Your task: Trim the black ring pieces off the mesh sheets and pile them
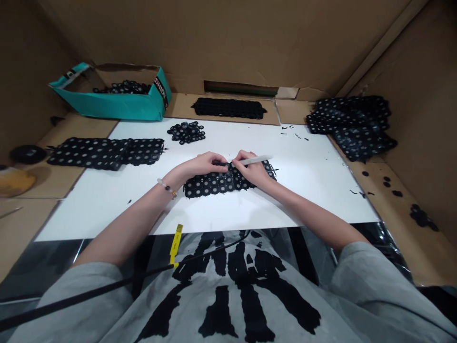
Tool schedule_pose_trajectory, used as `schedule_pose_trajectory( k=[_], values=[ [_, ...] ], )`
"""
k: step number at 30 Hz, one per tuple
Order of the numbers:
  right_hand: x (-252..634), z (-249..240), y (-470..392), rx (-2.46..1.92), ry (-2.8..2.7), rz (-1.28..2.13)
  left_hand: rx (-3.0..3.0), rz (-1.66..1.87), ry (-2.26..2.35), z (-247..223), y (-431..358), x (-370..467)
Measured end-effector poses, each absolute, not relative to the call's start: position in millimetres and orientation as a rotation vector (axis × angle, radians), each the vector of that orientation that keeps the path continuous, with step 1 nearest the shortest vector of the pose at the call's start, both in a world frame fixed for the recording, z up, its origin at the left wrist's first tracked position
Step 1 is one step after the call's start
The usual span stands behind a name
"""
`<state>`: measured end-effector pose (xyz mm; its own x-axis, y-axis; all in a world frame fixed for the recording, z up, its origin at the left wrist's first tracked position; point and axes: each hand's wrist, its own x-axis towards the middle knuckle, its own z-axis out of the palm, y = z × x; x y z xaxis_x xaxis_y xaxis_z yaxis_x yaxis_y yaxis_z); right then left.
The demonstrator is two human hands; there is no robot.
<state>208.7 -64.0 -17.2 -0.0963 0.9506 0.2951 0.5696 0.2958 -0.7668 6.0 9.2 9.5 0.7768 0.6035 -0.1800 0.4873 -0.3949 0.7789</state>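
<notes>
A black sheet of round pieces with grey centres lies on the white board before me. At its far edge, my left hand pinches a small dark part of it between thumb and fingers. My right hand is closed around a slim white pen-like tool, its tip pointing left toward my left fingertips. The tip itself is too small to make out. Both hands rest over the sheet and cover some of its far side.
A teal box of black round pieces stands back left. A loose pile lies nearer. Dotted sheets lie left, at the back and in a heap right. Cardboard walls enclose the white board; black scraps dot it.
</notes>
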Motion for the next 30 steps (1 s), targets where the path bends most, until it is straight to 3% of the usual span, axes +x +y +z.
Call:
schedule_pose_trajectory(
  k=[6, 21, 30],
  values=[
    [216, -11, -65, -1.372, -1.682, 0.831, 2.15, 0.245, 0.977, 3, 4, 11],
    [209, -20, -66, -1.354, -1.913, 0.496, 1.904, 0.256, 0.818, 4, 7, 8],
    [226, -5, -62, -1.309, -1.649, 0.921, 2.205, 0.218, 1.041, 7, 7, 7]
  ],
)
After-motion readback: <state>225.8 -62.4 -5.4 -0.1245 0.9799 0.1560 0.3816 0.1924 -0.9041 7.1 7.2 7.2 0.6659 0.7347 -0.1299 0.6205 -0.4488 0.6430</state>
